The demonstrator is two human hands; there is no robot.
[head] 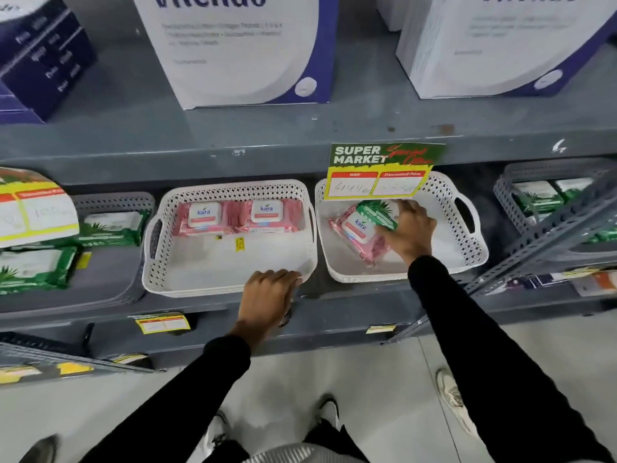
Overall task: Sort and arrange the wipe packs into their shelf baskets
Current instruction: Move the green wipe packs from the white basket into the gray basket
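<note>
My right hand (409, 228) is inside the right white basket (474, 252) with its fingers closed around a green wipe pack (379, 213), which lies partly on top of a tilted pink wipe pack (355, 233) in that same basket, under the hanging price sign (380, 172). My left hand (267, 294) is curled over the front rim of the middle white basket (167, 255), gripping its edge, and two more pink packs (237, 217) sit side by side at the back of it. More green packs (36, 265) lie in the grey basket (113, 279) further left on the shelf.
</note>
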